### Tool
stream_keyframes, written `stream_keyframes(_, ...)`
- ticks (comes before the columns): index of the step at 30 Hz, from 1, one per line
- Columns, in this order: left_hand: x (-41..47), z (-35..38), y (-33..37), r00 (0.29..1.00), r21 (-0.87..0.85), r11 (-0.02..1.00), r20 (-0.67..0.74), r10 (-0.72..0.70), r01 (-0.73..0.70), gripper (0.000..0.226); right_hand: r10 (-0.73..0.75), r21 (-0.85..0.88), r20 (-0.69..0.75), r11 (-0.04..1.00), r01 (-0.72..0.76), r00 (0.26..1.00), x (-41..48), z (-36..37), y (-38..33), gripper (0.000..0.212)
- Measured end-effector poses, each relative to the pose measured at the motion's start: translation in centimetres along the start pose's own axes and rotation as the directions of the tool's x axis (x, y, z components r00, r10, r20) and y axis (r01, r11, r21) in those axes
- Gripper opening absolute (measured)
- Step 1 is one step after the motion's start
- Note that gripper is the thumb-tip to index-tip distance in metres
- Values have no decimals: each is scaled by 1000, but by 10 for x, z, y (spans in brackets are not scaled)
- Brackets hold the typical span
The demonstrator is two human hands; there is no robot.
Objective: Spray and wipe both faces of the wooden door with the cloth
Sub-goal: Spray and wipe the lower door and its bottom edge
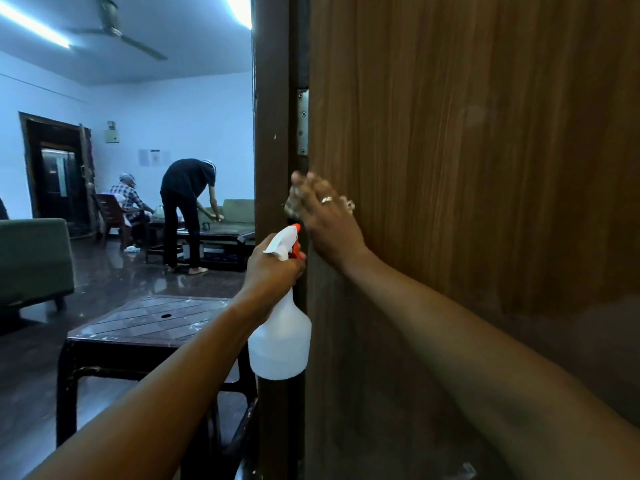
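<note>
- Standing low in the room beyond the doorway, a dark slatted surface [152,320] takes no part in the work.
- Next comes the left grip [273,268], curled round the neck of the spray bottle [280,341]. The orange trigger sits under its fingers and the nozzle points up toward the door's edge. The bottle is probably held close so a fresh squirt can follow without reaching.
- The bottle hangs upright in front of the brown door frame [272,133], not resting on anything.
- The pale cloth [292,206] is bunched against the hinge edge of the wooden door [467,168], just below the metal hinge [303,123].
- The right grip [322,216] lies flat over the cloth with its fingers spread, pressing it to the wood rather than pinching it. It is blurred, so I judge a wiping stroke is under way.
- The door's broad grained face fills the right side. The task looks to be mid-wipe on this face, and the other face is out of sight.
</note>
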State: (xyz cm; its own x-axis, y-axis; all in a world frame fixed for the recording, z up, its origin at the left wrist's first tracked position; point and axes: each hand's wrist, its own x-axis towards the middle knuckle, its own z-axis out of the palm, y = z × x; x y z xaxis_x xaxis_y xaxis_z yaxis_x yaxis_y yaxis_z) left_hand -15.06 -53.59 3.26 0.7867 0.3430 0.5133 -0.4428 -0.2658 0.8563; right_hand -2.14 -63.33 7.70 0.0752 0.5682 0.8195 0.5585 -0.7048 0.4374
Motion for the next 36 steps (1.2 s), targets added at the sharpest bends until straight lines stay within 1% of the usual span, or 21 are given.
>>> stream_keyframes(1,-2,1,-1,1000,16,1000,-8,3,-3,41,-39,45,50,998,36,998,-17,7,-8,59)
stream_keyframes(2,-5,3,-4,1000,25,1000,-11,2,-2,38,-33,93,90,995,25,995,-38,13,-15,66)
stream_keyframes(4,-13,7,-12,1000,36,999,10,-13,12,42,-21,142,109,990,6,994,-90,21,-23,74)
stream_keyframes(7,-24,16,-22,999,50,998,36,-25,24,53,-140,53,62,989,136,988,-158,19,-12,67)
stream_keyframes(8,-28,18,-24,999,44,999,40,-33,31,52,-118,27,30,993,117,993,-170,14,-1,62)
stream_keyframes(9,-32,21,-27,998,37,998,47,-46,44,49,-52,-4,-6,999,51,999,-176,6,10,59)
stream_keyframes(10,-35,22,-28,997,32,998,58,-53,51,48,48,-33,-33,998,-49,998,-174,0,20,57)
stream_keyframes(12,-41,23,-34,996,41,998,68,-59,56,47,246,-33,-109,967,-251,963,-151,-12,31,52)
stream_keyframes(13,-43,22,-36,995,41,997,70,-65,62,48,296,2,-141,954,-298,945,-135,-14,28,50)
stream_keyframes(14,-45,20,-40,995,38,997,69,-75,73,51,301,24,-165,953,-301,939,-122,-12,19,50)
stream_keyframes(16,-50,15,-45,995,34,996,54,-86,84,55,194,38,-149,981,-190,970,-110,4,-10,54)
stream_keyframes(18,-53,9,-52,996,27,996,25,-83,83,54,49,102,-19,994,-47,999,-128,27,-46,64)
stream_keyframes(21,-57,-2,-59,995,24,995,30,-99,99,54,-141,148,180,982,114,973,-187,46,-74,66)
stream_keyframes(23,-58,-7,-64,992,24,993,46,-115,114,52,-228,96,222,973,211,948,-230,47,-63,62)
stream_keyframes(24,-58,-8,-66,991,21,992,53,-123,122,51,-219,76,207,975,208,954,-247,42,-51,58)
stream_keyframes(25,-58,-8,-68,990,21,992,60,-129,128,51,-178,53,159,984,172,971,-258,35,-37,55)
stream_keyframes(27,-56,-4,-73,988,24,991,77,-132,130,53,19,20,35,1000,-20,999,-253,17,-13,50)
stream_keyframes(29,-56,2,-77,987,24,991,90,-131,129,56,225,9,-93,974,-226,970,-215,7,-3,46)
stream_keyframes(31,-56,9,-78,988,22,993,92,-121,119,58,312,56,-178,950,-307,933,-168,8,-9,45)
stream_keyframes(33,-55,17,-77,989,30,994,100,-109,107,59,242,54,-171,970,-236,955,-141,19,-19,46)
stream_keyframes(36,-55,29,-76,992,54,996,98,-77,72,55,-35,11,-78,999,36,996,-166,33,-22,45)
